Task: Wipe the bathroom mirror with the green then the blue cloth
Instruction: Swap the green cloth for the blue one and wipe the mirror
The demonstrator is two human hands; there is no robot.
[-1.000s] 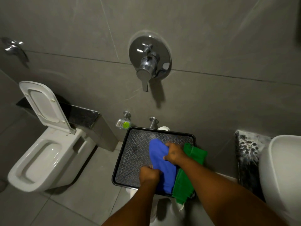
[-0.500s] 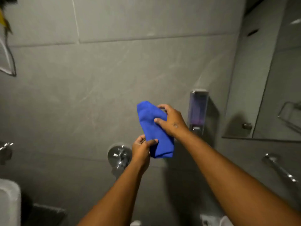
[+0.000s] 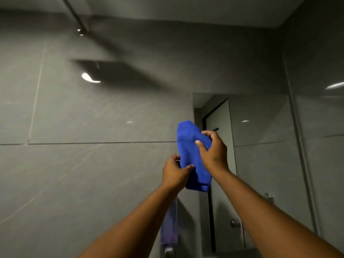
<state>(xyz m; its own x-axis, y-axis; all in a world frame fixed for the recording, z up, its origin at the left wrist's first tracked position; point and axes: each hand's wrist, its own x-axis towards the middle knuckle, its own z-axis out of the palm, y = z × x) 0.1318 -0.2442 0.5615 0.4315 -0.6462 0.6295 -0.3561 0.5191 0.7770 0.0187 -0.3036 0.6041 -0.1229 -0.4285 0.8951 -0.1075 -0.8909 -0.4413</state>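
Both my hands hold a folded blue cloth [image 3: 189, 153] up in front of the grey tiled wall, just at the left edge of the bathroom mirror [image 3: 260, 146]. My left hand [image 3: 175, 172] pinches the cloth's lower left side. My right hand [image 3: 214, 151] grips its upper right part, fingers curled over the fabric. The mirror is a tall pane on the right that reflects a door and wall tiles. The green cloth is out of view.
A soap dispenser [image 3: 170, 228] is fixed to the wall below my hands, partly hidden by my left forearm. A shower arm [image 3: 76, 17] and the dark shadow of its head lie at the upper left. A side wall closes the far right.
My hands lifted the blue cloth out of the black tray, away from the green cloth, and carried it up and right. My view rose from the floor to the wall and mirror.
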